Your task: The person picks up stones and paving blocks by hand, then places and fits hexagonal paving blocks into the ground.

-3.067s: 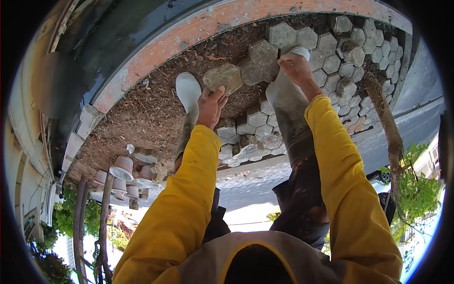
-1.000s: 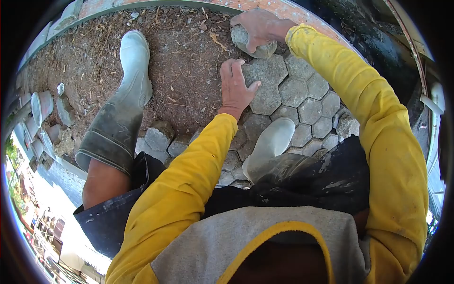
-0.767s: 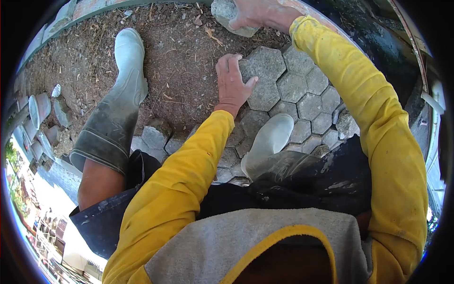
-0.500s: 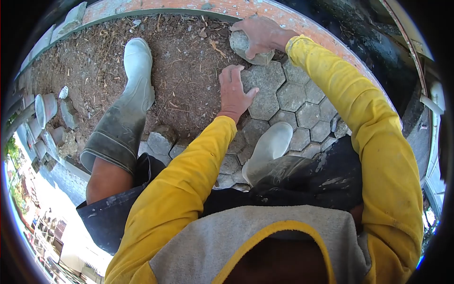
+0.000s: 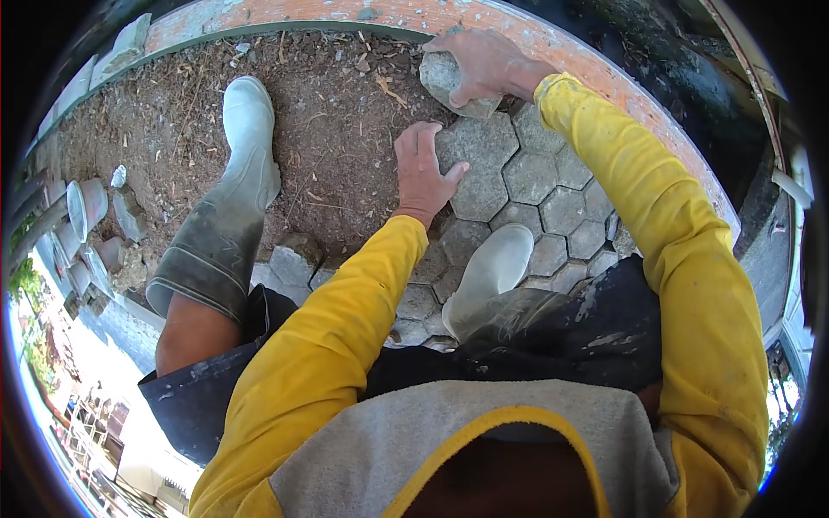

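Observation:
A grey concrete paving block (image 5: 439,78) sits at the head of the laid pavers, beside the painted edge. My right hand (image 5: 488,65) is closed over it from above, fingers on its far side and thumb on the near side. Below and to the left, my left hand (image 5: 423,173) is at the soil border of a large hexagonal paver (image 5: 479,177). Its fingers and thumb are spread, the thumb pointing over that paver; whether the fingertips touch its side is hard to see.
Bare brown soil (image 5: 324,147) with wood chips lies left of the pavers. One rubber boot (image 5: 246,129) stands on it, the other boot (image 5: 496,268) on the pavers. An orange-painted curb (image 5: 302,13) curves along the top. Loose blocks (image 5: 129,216) lie at far left.
The view has shifted slightly. Both hands keep nearly the same pose, the right still on the block and the left beside the large paver.

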Available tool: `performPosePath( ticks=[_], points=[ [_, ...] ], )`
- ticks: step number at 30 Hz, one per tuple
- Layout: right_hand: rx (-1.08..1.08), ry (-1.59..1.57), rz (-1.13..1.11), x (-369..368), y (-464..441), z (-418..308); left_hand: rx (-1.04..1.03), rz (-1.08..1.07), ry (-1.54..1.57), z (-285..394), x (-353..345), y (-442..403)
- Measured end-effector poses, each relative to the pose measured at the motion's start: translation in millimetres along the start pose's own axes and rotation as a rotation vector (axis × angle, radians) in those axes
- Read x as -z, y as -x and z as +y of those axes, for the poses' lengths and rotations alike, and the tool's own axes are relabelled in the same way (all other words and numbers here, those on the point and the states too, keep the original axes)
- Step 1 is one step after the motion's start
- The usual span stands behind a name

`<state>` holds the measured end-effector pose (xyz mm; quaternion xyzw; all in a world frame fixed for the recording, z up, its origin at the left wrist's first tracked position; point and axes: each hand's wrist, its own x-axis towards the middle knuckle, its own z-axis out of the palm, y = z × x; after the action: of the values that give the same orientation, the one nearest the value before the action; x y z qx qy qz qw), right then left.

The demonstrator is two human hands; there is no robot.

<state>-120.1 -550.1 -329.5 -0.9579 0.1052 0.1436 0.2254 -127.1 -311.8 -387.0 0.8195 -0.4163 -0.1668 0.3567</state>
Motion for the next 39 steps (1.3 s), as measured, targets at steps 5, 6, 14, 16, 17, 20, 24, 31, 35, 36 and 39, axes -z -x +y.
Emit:
performPosePath(
  ticks=[5, 6, 14, 16, 17, 20, 24, 31, 35, 36, 39],
  points=[
    [-0.010, -0.154, 0.253, 42, -8, -9, 0.005, -0.014, -0.009, 0, 1, 3],
    [-0.013, -0.156, 0.249, 34, -4, -10, 0.007, -0.018, -0.008, 1, 2, 4],
    [0.033, -0.056, -0.055, 6, 3, -10, 0.009, -0.023, 0.000, 1, 3, 1],
    [-0.068, -0.058, 0.034, 13, -1, -7, 0.014, -0.025, -0.004, 0, 1, 1],
    [-0.070, -0.073, 0.023, 21, 5, -10, 0.012, -0.031, -0.005, 0, 2, 3],
    [-0.109, -0.092, 0.276, 15, 20, -1, -0.006, -0.037, -0.001, -1, 2, 3],
    [-0.120, -0.168, 0.142, -11, 64, 10, -0.026, -0.025, 0.007, 1, 1, -3],
    [-0.084, -0.234, 0.383, 21, 128, 6, -0.014, -0.085, -0.051, 8, 8, -2],
    [-0.202, -0.172, 0.642, -23, 173, 2, -0.003, -0.182, -0.157, 14, 7, -3],
    [-0.236, -0.142, 0.570, -53, 181, 4, -0.009, -0.179, -0.166, 16, 9, -1],
    [-0.324, -0.133, 0.540, -57, 175, 0, -0.016, -0.207, -0.199, 16, 9, -9]
  ],
)
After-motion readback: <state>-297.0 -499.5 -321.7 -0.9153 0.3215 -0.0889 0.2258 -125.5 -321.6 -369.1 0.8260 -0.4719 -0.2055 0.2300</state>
